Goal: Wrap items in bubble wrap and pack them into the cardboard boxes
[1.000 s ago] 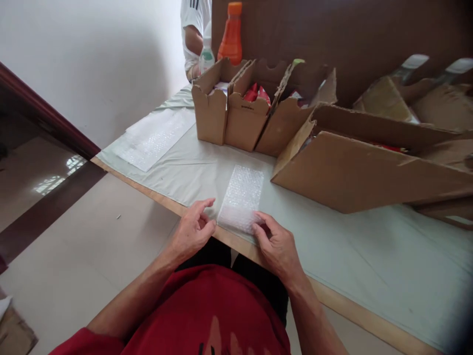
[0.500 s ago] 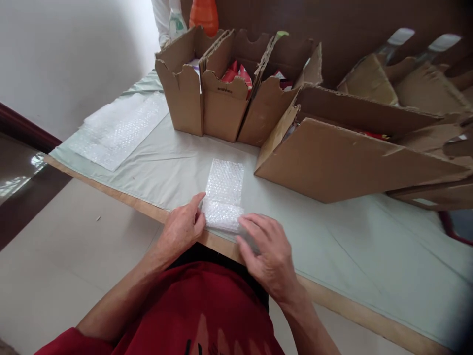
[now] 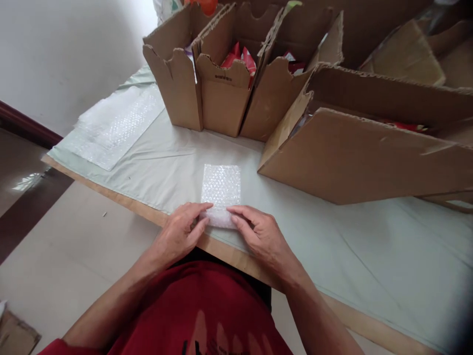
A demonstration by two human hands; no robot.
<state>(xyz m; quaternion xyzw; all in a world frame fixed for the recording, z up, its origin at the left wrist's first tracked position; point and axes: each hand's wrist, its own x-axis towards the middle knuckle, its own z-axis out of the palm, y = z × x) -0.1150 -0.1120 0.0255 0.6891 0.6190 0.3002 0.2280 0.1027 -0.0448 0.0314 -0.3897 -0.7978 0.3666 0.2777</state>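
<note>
A small sheet of clear bubble wrap (image 3: 221, 185) lies on the pale green cloth close to the table's front edge. Its near end is folded over into a thicker roll; whatever may be inside cannot be made out. My left hand (image 3: 183, 226) pinches the left end of that fold between thumb and fingers. At the right end, my right hand (image 3: 256, 228) grips the same fold, thumb in front and fingers on top. Both hands rest low against the table.
More bubble wrap sheets (image 3: 114, 125) lie stacked at the table's left end. Several cut cardboard boxes stand along the back, one with red packets (image 3: 240, 59). A long cardboard box (image 3: 369, 158) juts forward on the right. The table's wooden edge (image 3: 225, 251) runs before me.
My right hand has moved from beside the bubble wrap onto its folded end, and my left fingers have closed on the other end. The fold has become narrower. The view has shifted slightly.
</note>
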